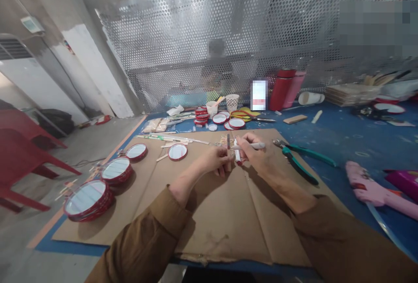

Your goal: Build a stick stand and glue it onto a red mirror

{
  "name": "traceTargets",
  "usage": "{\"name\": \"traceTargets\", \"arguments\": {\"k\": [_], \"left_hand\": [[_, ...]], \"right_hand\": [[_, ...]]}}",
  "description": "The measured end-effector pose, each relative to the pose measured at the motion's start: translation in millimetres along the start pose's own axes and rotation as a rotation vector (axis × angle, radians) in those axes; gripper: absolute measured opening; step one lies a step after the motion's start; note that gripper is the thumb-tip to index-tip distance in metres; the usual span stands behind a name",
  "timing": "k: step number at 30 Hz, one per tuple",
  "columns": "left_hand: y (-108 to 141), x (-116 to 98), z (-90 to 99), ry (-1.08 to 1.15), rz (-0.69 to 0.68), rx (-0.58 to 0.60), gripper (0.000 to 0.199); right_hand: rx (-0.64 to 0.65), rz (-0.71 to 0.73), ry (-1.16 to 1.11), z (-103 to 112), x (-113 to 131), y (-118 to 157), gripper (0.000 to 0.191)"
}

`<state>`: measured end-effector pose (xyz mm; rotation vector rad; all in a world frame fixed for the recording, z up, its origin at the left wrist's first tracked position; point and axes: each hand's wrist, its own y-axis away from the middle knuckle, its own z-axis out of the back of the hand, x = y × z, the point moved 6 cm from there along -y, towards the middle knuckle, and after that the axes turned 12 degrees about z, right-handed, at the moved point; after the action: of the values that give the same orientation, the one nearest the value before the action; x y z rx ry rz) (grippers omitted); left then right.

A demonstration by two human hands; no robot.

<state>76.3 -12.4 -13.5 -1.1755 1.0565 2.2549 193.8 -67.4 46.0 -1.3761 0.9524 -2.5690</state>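
My left hand [219,159] is closed, fingers pinched around a thin brownish strip [228,142] that stands upright over the cardboard sheet [209,222]. Close beside it, my right hand [253,150] grips a slim whitish pen [259,146], its tip pointing left towards the strip. A short white piece with a red end [237,156] sits at the right fingertips; its kind is unclear. To the left of my hands lies a white disc with a red rim [177,152], with wooden sticks [162,156] near it. Patterned material behind the fingers is partly hidden.
Three red-rimmed round pieces [88,200] line the cardboard's left side. Green-handled pliers [300,165] and a pink glue gun [365,183] lie at right. Behind are paper cups [232,102], red lids [237,123], yellow-handled scissors [241,115], a red bottle [282,90] and perforated metal panel [183,48].
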Motion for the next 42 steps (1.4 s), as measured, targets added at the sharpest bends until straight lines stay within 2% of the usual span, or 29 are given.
{"name": "traceTargets", "arguments": {"k": [9, 15, 17, 19, 22, 24, 29, 33, 42], "left_hand": [[0.1, 0.9, -0.1, 0.007, 0.005, -0.007, 0.015], [-6.1, 5.0, 0.6, 0.023, -0.016, -0.038, 0.012], [-6.6, 5.3, 1.1, 0.017, -0.019, -0.055, 0.009], [-5.8, 4.5, 1.4, 0.006, -0.022, -0.060, 0.007], [-4.4, 3.3, 0.1, -0.010, -0.013, -0.032, 0.007], [-3.7, 3.1, -0.5, -0.012, 0.002, -0.015, 0.009], [-1.6, 1.5, -0.4, 0.017, 0.016, -0.010, 0.014], [-1.0, 2.1, 0.3, 0.019, 0.022, -0.032, 0.015], [-0.3, 2.3, 0.5, 0.031, 0.026, -0.028, 0.019]], "right_hand": [[-0.031, -0.041, -0.086, 0.7, -6.6, -1.6, 0.027], [-0.204, 0.060, 0.121, 41.8, -21.9, -20.0, 0.018], [-0.258, 0.050, 0.099, 51.8, -29.0, -24.6, 0.019], [-0.297, -0.043, -0.043, 53.9, -36.8, -25.5, 0.024], [-0.220, -0.170, -0.336, 38.3, -36.8, -22.0, 0.035], [-0.140, -0.177, -0.419, 26.8, -29.2, -18.1, 0.038], [-0.038, -0.139, -0.291, 13.6, -24.7, -10.1, 0.020], [0.045, -0.134, -0.296, 5.0, -30.8, -7.7, 0.023], [0.056, -0.105, -0.323, 4.7, -27.9, -6.6, 0.036]]}}
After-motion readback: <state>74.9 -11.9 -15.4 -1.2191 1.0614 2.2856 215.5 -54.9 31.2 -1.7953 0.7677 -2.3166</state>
